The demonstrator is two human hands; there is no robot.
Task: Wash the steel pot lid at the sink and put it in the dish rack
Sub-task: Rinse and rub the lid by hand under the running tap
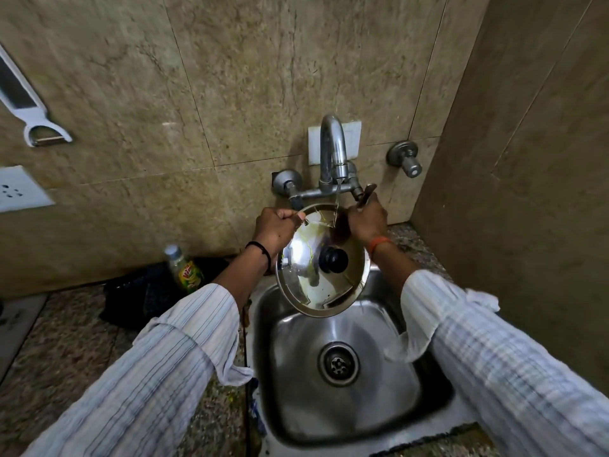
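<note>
The steel pot lid (306, 285) with its black knob (336, 258) is tilted over the steel sink (263, 328), its top facing me. Yellow-green streaks run down it. A thin stream of water falls from the tap spout (334, 143) onto the lid's upper edge. My left hand (276, 225) grips the lid's rim at the upper left. My right hand (367, 219) is at the lid's upper right, fingers curled round the tap's lever (365, 194). No dish rack is in view.
A green-labelled soap bottle (184, 268) stands left of the sink beside a black item (141, 291) on the granite counter (66, 341). A peeler (39, 127) and a socket (16, 189) are on the wall. A second valve (405, 158) sits right; a side wall (527, 192) closes in.
</note>
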